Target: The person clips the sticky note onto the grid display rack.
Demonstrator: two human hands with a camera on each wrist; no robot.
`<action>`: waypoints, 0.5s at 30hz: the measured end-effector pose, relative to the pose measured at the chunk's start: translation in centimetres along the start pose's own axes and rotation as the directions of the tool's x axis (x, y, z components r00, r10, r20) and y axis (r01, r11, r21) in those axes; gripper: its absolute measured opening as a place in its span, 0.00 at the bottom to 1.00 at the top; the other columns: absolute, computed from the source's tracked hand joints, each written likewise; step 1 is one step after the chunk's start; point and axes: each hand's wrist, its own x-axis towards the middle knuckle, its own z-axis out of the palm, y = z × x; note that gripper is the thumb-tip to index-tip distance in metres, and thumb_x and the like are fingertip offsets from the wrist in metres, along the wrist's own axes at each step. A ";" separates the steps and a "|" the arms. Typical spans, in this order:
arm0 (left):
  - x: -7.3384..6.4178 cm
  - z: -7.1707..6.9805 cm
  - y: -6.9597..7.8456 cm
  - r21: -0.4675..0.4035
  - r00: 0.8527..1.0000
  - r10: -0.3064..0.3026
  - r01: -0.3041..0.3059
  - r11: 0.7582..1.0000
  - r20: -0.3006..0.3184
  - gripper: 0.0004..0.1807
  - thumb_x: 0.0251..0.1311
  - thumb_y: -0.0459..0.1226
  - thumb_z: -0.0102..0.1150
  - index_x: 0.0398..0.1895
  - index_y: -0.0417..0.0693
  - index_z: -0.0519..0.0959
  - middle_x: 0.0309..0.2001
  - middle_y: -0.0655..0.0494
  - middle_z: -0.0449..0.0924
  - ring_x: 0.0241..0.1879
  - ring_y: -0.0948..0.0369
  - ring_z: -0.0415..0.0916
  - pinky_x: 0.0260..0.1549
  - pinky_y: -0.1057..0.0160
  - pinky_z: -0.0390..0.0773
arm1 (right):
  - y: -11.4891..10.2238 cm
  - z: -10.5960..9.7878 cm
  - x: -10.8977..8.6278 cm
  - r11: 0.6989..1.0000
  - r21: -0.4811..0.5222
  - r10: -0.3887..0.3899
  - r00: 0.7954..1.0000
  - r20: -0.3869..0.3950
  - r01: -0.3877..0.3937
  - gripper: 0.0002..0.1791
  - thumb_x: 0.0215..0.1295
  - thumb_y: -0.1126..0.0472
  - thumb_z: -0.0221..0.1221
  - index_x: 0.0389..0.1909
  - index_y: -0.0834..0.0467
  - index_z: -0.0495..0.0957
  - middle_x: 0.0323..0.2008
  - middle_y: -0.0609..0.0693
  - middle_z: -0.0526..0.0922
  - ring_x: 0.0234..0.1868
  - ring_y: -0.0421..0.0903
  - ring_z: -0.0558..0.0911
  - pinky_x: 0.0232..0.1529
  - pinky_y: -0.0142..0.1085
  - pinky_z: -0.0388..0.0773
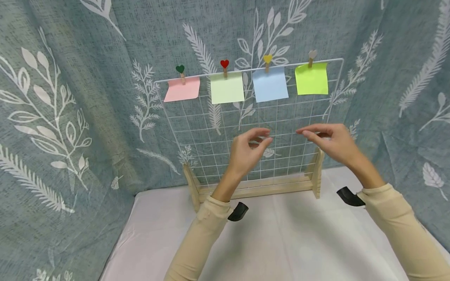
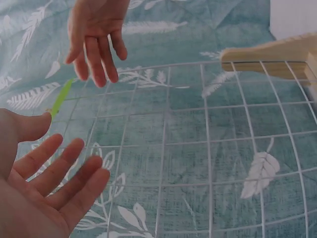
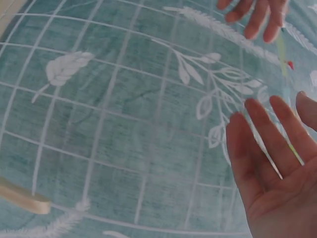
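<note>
A white wire grid panel stands upright in a wooden base. Clipped along its top bar hang a pink note, a pale green note, a blue note and a lime green note. Their wooden clips bear hearts in green, red, yellow and whitish. My left hand hovers before the middle of the grid, fingers loosely bent, holding nothing. To its right my right hand, also unladen, is held below the lime note. The wrist views show both palms bare.
A white cloth-covered table lies under the base. Blue-green curtain with white leaf prints hangs behind and on both sides. Black wrist pieces stick out beside the left sleeve and the right sleeve.
</note>
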 end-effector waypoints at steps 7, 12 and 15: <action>-1.6 -0.8 -0.9 0.066 0.999 0.029 -0.031 0.997 0.028 0.20 0.64 0.34 0.63 0.59 0.40 0.78 0.57 0.46 0.79 0.55 0.51 0.77 0.56 0.53 0.78 | 1.0 1.8 -1.4 0.994 -0.104 -0.013 1.000 0.001 0.013 0.15 0.68 0.64 0.61 0.55 0.57 0.82 0.55 0.55 0.82 0.50 0.46 0.82 0.49 0.38 0.78; -2.8 -1.5 -1.9 0.202 0.992 0.039 -0.063 0.977 0.124 0.29 0.63 0.38 0.65 0.66 0.40 0.71 0.66 0.43 0.70 0.65 0.48 0.68 0.63 0.49 0.72 | 2.0 2.8 -2.2 0.990 -0.138 0.017 1.000 0.024 -0.014 0.18 0.68 0.61 0.62 0.57 0.59 0.80 0.59 0.58 0.78 0.59 0.60 0.76 0.55 0.61 0.73; -3.7 -1.7 -2.6 0.306 0.975 -0.015 -0.054 0.950 0.220 0.35 0.63 0.43 0.65 0.71 0.44 0.65 0.72 0.42 0.60 0.70 0.46 0.60 0.65 0.44 0.67 | 2.6 3.4 -2.6 0.986 -0.166 0.018 0.999 0.035 -0.012 0.20 0.67 0.60 0.63 0.58 0.60 0.79 0.62 0.61 0.75 0.63 0.63 0.72 0.58 0.65 0.69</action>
